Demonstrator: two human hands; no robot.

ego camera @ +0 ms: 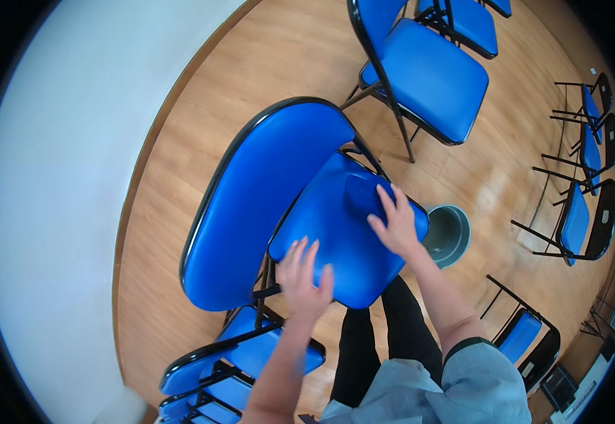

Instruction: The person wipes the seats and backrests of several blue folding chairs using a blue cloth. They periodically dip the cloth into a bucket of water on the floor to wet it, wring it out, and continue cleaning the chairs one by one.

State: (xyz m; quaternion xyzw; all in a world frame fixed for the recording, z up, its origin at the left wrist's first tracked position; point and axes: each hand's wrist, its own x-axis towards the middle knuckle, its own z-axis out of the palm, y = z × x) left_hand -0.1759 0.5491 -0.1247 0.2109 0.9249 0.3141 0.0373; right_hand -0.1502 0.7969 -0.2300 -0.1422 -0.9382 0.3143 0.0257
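Observation:
Directly before me stands a folding chair with a padded blue seat [334, 233], a blue backrest [275, 196] and a black frame. My left hand [304, 281], slightly blurred, is over the seat's near-left edge with its fingers spread and nothing in it. Over the right part of the same seat is my right hand [396, 225], fingers apart; whether it touches the padding I cannot tell. Beside those fingers lies a darker blue patch [361, 192], possibly a cloth or a shadow.
A grey-green bucket [449, 236] stands on the wood-look floor right of the chair. Another blue chair [429, 79] is beyond it; more chairs [249, 344] are at lower left. Several chairs [575, 220] line the right side. A white wall [69, 185] curves along the left.

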